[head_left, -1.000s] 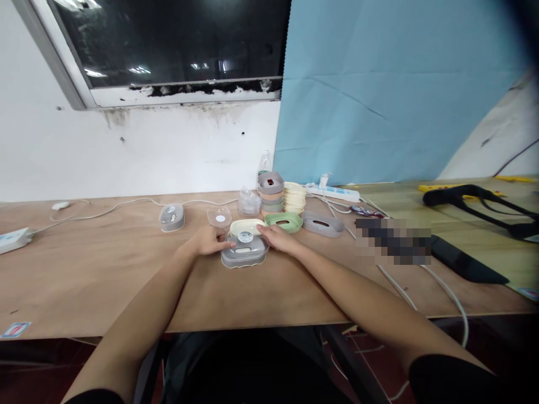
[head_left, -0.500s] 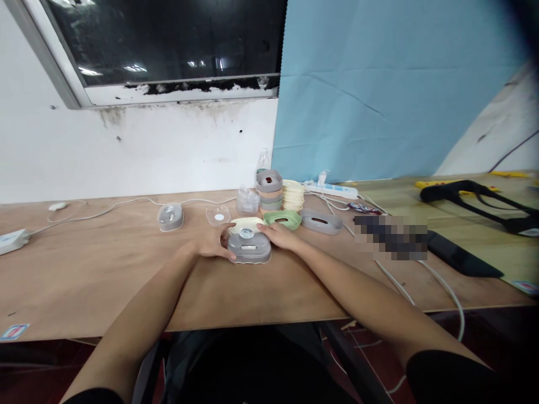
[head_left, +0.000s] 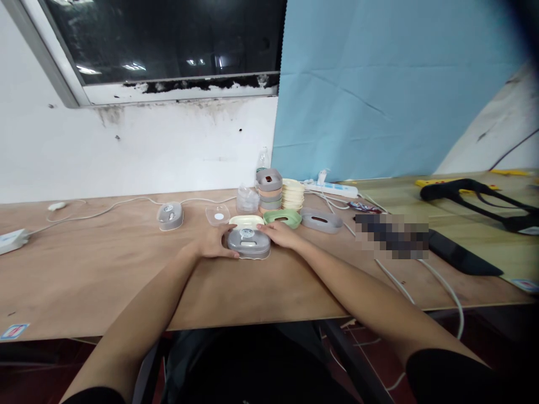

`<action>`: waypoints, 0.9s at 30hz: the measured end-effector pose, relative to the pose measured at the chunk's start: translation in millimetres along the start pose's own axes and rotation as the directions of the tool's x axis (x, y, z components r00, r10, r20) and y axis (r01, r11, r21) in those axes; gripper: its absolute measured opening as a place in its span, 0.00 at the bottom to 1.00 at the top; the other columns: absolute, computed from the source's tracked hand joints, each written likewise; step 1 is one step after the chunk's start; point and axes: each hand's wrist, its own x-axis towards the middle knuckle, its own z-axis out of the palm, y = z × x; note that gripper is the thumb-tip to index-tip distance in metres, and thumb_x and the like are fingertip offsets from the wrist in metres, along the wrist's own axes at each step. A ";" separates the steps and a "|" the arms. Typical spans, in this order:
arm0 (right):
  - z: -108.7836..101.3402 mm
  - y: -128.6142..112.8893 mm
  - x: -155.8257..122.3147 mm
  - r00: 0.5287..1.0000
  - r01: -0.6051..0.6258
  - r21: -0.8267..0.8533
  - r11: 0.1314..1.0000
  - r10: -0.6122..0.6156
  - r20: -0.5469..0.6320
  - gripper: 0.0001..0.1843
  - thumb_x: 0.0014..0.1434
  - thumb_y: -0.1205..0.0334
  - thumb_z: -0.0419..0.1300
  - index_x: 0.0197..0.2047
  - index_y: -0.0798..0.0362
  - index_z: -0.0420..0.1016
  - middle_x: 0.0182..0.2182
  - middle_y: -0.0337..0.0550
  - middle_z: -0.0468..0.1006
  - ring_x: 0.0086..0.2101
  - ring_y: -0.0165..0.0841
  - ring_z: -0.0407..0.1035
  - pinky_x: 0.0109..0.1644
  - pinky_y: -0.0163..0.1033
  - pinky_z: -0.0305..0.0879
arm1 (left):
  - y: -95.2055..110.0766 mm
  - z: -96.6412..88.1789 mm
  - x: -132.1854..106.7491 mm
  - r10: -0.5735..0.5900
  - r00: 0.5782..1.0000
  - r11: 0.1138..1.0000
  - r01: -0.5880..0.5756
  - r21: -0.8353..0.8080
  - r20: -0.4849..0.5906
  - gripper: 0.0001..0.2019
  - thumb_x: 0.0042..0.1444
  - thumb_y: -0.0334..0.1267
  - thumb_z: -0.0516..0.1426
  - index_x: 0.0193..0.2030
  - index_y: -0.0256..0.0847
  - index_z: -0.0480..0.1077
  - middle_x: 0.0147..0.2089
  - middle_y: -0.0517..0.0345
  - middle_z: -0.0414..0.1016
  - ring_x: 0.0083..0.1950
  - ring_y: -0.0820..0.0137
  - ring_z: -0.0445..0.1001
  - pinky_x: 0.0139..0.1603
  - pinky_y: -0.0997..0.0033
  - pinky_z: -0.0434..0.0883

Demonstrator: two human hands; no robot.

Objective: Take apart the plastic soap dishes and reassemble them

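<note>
A grey soap box [head_left: 248,247] with a clear lid and a round label lies on the table in front of me, a cream oval dish [head_left: 246,220] just behind it. My left hand [head_left: 213,242] wraps the box's left side, thumb at the front corner and fingers at the back. On the right, my right hand [head_left: 280,233] holds the far right corner, its fingertips by the cream dish's edge. A green oval dish [head_left: 290,217] and a grey oval dish [head_left: 322,222] lie beyond my right hand. To the left is a clear lid [head_left: 218,214] with a white sticker.
Another grey lidded box [head_left: 170,217] sits farther left. Stacked dishes [head_left: 269,193], cream dishes [head_left: 292,195] and clear lids [head_left: 247,200] stand at the back. A power strip [head_left: 332,189], cables, a dark phone-like slab [head_left: 458,253] and a black frame [head_left: 475,199] occupy the right.
The grey soap box has shifted very slightly upward in view and looks a little flatter. Both hands keep nearly the same places on it.
</note>
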 end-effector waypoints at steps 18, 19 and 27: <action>-1.1 -2.2 -2.7 0.999 0.033 0.018 0.999 -0.033 0.029 0.33 0.55 0.30 0.50 0.22 0.54 0.67 0.17 0.38 0.70 0.20 0.28 0.62 0.24 0.33 0.49 | 12.7 0.8 -0.7 0.023 0.999 0.998 -0.025 0.051 0.038 0.56 0.33 0.59 0.68 0.69 0.42 0.52 0.66 0.41 0.61 0.63 0.47 0.64 0.60 0.52 0.64; -1.3 -3.0 -2.9 0.999 0.040 0.012 0.999 -0.040 0.025 0.33 0.55 0.30 0.50 0.22 0.54 0.67 0.17 0.38 0.70 0.21 0.28 0.62 0.24 0.33 0.49 | 14.4 1.1 -1.0 0.027 0.999 0.998 -0.029 0.061 0.036 0.56 0.34 0.59 0.67 0.69 0.41 0.52 0.66 0.41 0.60 0.64 0.47 0.63 0.61 0.51 0.63; -3.0 -6.3 -4.8 0.999 0.047 0.046 0.998 -0.048 0.024 0.34 0.57 0.30 0.46 0.23 0.54 0.66 0.18 0.38 0.71 0.22 0.29 0.63 0.25 0.33 0.51 | 13.3 3.4 -1.7 0.084 0.995 0.996 -0.083 0.025 -0.045 0.53 0.38 0.52 0.68 0.70 0.44 0.49 0.65 0.44 0.61 0.62 0.50 0.65 0.60 0.52 0.65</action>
